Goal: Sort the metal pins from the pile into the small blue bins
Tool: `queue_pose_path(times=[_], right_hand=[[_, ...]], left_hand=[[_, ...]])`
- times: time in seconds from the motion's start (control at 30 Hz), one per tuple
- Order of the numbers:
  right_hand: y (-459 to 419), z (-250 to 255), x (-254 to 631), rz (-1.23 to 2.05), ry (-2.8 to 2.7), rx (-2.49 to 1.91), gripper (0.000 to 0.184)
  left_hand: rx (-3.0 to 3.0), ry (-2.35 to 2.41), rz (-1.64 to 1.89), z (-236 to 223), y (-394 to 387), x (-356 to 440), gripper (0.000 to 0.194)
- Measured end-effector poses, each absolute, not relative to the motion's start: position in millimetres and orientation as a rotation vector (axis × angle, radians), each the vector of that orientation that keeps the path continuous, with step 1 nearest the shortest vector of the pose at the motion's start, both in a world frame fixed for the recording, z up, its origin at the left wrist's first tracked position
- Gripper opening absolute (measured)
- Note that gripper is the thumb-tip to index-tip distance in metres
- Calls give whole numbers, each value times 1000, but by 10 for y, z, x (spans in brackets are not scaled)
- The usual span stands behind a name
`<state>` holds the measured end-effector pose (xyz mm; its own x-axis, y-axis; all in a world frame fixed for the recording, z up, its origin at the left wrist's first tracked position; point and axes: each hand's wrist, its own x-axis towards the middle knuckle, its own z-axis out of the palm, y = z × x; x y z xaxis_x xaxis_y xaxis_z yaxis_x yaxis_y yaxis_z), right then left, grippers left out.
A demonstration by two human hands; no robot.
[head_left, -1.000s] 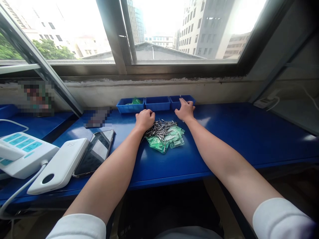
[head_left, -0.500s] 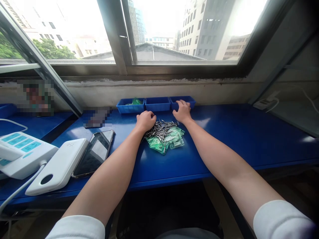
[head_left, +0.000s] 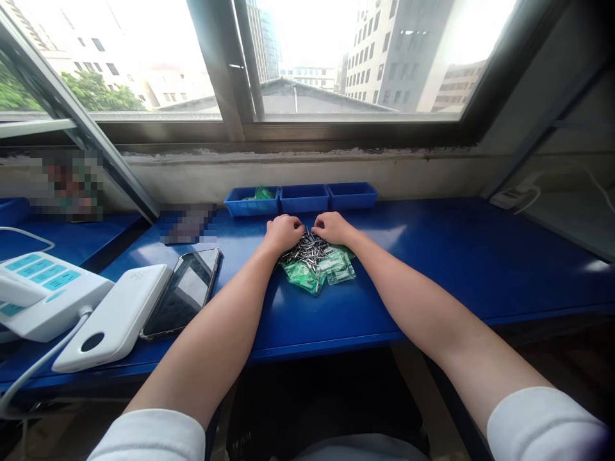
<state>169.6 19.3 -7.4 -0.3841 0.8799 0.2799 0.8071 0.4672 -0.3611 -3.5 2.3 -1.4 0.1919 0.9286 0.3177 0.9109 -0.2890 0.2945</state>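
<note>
A heap of slim, shiny metal pins [head_left: 310, 250] lies on the blue table, partly on top of green-printed clear plastic packets [head_left: 303, 278]. My left hand [head_left: 284, 232] is at the heap's upper left edge, its fingers curled and thumb and fingertips pinched together. Facing it at the upper right edge is my right hand [head_left: 335, 228], also closed in a pinch with the fingertips close above the pins. Whatever either pinch holds is too small to make out. Behind the hands stand a left blue bin [head_left: 250, 208] with green packets inside, a middle blue bin [head_left: 303, 203] and a right blue bin [head_left: 352, 200].
Left of my left arm lie a dark-screened phone [head_left: 185, 291], a white power bank [head_left: 113, 320] and a white power strip [head_left: 48, 288] with a cable. A metal shelf post [head_left: 110, 160] rises at the left. The window wall [head_left: 192, 176] bounds the table [head_left: 456, 256] behind.
My right hand has come back from the right blue bin, toward me and leftward, to the pins, its fingers now pinched. My left hand has stayed nearly in place by the heap.
</note>
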Motion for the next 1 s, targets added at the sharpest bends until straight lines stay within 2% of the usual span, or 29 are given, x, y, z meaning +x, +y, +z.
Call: queue_pose_path(times=[0.3,0.43,0.57,0.8,1.0], right_hand=[[157,-74,1700,296,-2176,-1398,17],[124,-25,1698,412,-2083,-1226,16],[139,2,1703,612,-1933,-1061,18],[141,34,1726,894,-1676,-982,25],[137,31,1760,918,-1689,-970,20]], left_hand=[[2379,1856,734,-12,17,-27,25],[2376,1812,899,5,-11,-25,26],[2430,1576,1055,20,-42,-8,27],[2482,1459,1059,34,-42,10,26],[2452,1520,1034,40,-34,3,33]])
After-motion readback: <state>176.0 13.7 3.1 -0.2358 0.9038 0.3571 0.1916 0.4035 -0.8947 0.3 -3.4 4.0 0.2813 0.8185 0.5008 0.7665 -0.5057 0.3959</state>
